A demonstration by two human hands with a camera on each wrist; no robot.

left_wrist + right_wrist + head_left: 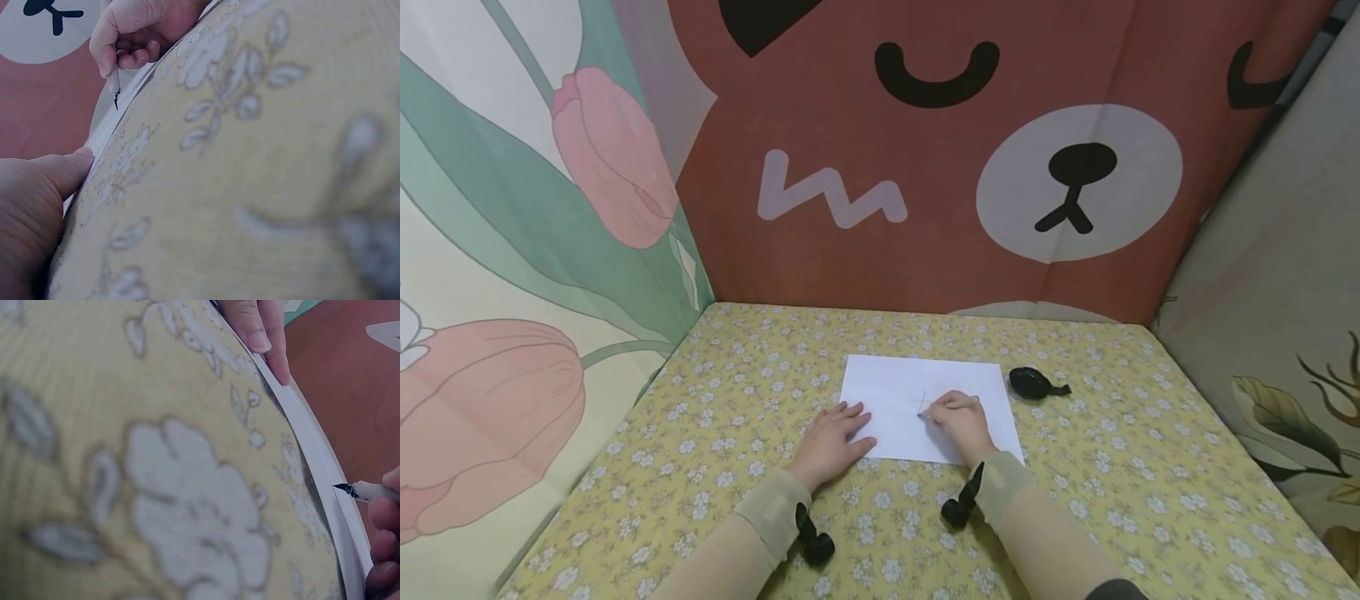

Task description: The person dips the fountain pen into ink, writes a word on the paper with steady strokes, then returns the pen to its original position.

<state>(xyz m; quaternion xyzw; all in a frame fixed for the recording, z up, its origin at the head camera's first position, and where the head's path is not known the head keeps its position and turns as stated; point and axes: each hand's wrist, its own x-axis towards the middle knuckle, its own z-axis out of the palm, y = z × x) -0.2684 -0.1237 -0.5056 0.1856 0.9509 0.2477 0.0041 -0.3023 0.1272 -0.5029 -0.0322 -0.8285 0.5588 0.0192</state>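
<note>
A sheet of white paper lies flat on the patterned tabletop. My left hand rests on its lower left edge, fingers spread and fairly straight. Over the middle right of the sheet, my right hand pinches a pen between thumb and fingers. The right wrist view shows the pen's dark pointed tip and pale barrel, with the tip at the paper's surface. A few thin crossing lines are drawn beside the tip. In the left wrist view, the pen points downward from the right hand.
A black oval object with a short tail lies just right of the paper. Yellow flowered cloth covers the table. Printed fabric with a bear hangs behind it, and flowered curtains stand at both sides.
</note>
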